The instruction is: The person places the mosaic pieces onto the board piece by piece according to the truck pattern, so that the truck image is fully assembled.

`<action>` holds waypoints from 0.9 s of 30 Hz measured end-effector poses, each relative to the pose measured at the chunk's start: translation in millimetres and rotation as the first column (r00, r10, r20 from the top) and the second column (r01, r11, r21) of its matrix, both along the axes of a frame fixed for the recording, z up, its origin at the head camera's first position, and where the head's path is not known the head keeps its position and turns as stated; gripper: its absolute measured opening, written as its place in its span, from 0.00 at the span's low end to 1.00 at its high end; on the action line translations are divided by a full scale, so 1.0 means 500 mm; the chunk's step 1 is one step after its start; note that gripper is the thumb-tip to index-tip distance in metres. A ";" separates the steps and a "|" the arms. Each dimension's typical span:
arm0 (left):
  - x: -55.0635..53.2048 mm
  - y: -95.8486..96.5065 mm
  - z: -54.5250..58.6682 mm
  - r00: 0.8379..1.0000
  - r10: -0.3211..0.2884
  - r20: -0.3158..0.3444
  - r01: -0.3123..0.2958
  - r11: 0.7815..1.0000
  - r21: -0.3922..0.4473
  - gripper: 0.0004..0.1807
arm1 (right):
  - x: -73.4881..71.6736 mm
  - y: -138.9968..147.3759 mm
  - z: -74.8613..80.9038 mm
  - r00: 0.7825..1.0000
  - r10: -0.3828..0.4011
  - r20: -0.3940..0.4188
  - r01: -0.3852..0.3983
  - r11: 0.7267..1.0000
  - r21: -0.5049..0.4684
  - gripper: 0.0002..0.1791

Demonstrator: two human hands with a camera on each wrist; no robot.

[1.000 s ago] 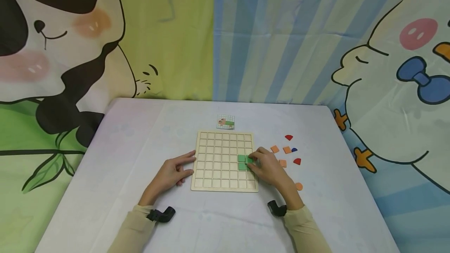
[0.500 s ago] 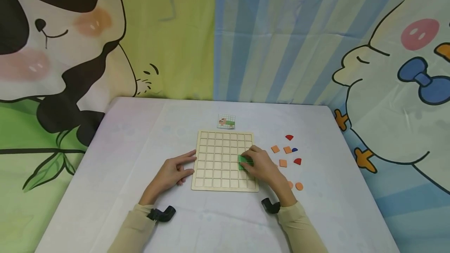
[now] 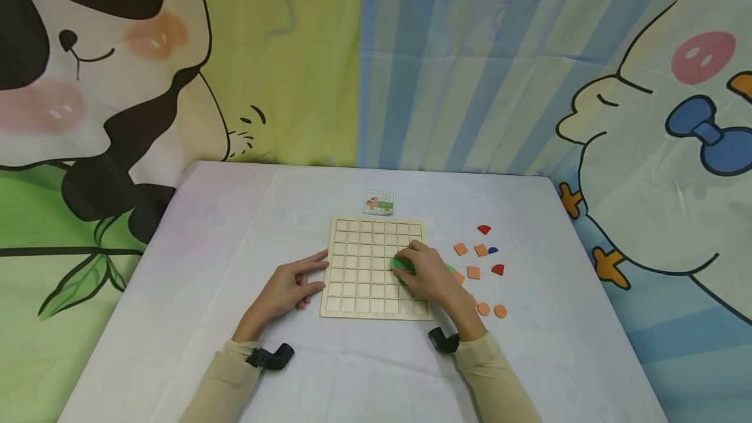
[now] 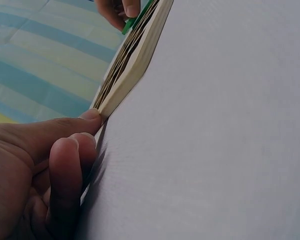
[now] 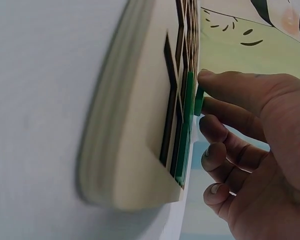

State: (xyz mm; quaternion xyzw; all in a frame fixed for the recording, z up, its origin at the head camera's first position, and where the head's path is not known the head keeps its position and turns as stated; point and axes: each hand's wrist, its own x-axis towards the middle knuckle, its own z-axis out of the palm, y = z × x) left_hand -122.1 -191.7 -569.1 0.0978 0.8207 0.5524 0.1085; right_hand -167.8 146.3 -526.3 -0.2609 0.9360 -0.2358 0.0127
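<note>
A wooden grid board (image 3: 358,273) lies flat on the white table. At its left edge my left hand (image 3: 288,286) touches the rim with forefinger and thumb; the left wrist view shows a fingertip (image 4: 91,114) on the board's corner. Over the right half of the grid, my right hand (image 3: 429,273) pinches a small green tile (image 5: 199,101) between thumb and forefinger. That tile is just above the board, beside green tiles (image 5: 186,130) lying in the cells. From the head camera, my right hand covers most of those set tiles.
Right of the board lie orange squares (image 3: 473,273), orange discs (image 3: 500,311), red wedges (image 3: 484,230) and a blue half-round piece (image 3: 493,250). A green piece (image 3: 450,268) peeks out beside my right hand. A small picture card (image 3: 378,202) sits behind the board.
My right hand has shifted left across the board with the green tile, uncovering more orange pieces and a green one at the right. My left hand has stayed at the board's edge.
</note>
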 end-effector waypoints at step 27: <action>-0.001 -0.001 0.002 1.000 0.003 0.001 -0.003 1.000 0.002 0.28 | -0.007 -0.014 -0.005 1.000 0.019 -0.022 -0.019 1.000 0.004 0.14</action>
